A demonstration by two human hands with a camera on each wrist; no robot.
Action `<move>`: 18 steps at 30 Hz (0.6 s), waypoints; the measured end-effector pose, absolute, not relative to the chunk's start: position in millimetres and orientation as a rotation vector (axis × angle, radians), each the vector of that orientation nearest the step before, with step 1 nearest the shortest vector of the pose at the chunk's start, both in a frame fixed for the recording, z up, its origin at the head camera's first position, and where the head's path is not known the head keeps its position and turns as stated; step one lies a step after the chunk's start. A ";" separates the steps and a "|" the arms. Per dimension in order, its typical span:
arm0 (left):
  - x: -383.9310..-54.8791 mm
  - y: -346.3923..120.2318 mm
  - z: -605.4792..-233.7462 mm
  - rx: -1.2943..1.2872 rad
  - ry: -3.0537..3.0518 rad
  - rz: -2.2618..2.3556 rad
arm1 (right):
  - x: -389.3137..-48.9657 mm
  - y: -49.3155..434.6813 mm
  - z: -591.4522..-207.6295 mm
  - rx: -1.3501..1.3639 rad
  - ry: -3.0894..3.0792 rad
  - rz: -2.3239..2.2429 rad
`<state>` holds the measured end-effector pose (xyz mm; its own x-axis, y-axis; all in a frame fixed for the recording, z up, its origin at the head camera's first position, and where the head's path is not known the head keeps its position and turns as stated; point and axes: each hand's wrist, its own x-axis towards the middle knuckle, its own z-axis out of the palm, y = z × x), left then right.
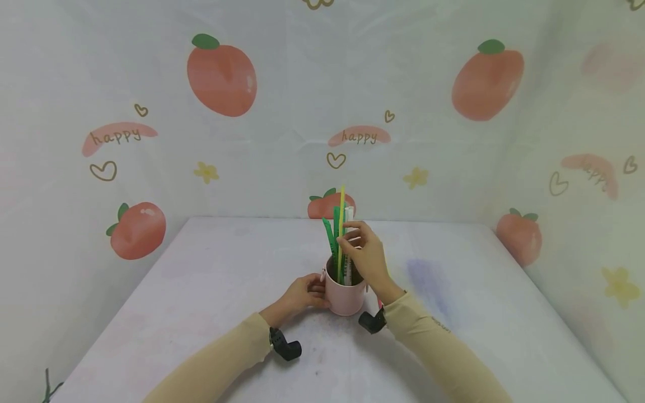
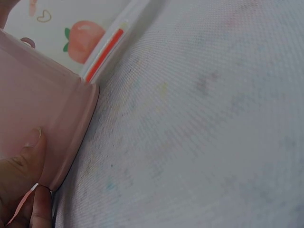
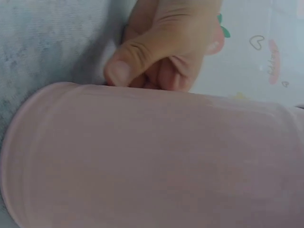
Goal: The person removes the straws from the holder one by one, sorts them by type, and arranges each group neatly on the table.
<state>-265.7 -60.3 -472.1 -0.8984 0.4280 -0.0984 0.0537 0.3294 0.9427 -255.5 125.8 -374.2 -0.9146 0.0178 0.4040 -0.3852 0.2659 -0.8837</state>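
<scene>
A pink metal pail (image 1: 345,299) with small side lugs stands upright on the table. My left hand (image 1: 299,294) grips its left side low down, thumb on the near wall in the left wrist view; the right wrist view shows this hand (image 3: 156,52) beyond the pail (image 3: 156,156). Above the rim, my right hand (image 1: 370,254) pinches a thin yellow stick (image 1: 342,204), upright with its lower end inside the pail. Slim green packets (image 1: 328,232) and a white printed packet (image 1: 347,271) stand in the pail too. The right fingertips are too small to see exactly.
On the table (image 1: 211,268) behind the pail's right side lies a white thing with a red strip (image 2: 104,54). A printed fabric wall (image 1: 282,168) closes off the back and sides. A dark green cord (image 1: 47,386) shows at the lower left.
</scene>
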 end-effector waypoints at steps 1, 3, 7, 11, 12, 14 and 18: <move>-265.5 -60.3 -472.0 0.428 2.268 1.593 | -254.8 126.4 -371.9 0.335 -2.201 1.696; -265.4 -60.3 -471.9 0.435 2.266 1.592 | -253.8 128.1 -367.4 0.319 -2.193 1.706; -265.1 -60.2 -471.6 0.442 2.260 1.594 | -251.4 131.6 -356.8 0.297 -2.169 1.739; -265.0 -60.9 -471.6 0.450 2.251 1.601 | -249.6 136.3 -346.6 0.323 -2.115 1.764; -265.1 -61.2 -471.9 0.450 2.246 1.605 | -249.8 137.7 -344.4 0.327 -2.100 1.771; -265.1 -61.8 -472.4 0.464 2.250 1.603 | -250.1 141.0 -340.0 0.332 -2.074 1.773; -265.3 -62.2 -473.8 0.479 2.252 1.601 | -252.0 148.8 -331.6 0.358 -2.005 1.781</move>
<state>-265.3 -62.2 -473.8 -0.8869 0.4556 -0.0765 0.0774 0.3098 0.9476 -252.0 148.8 -331.6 -0.8731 0.0911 0.4789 -0.4648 0.1406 -0.8742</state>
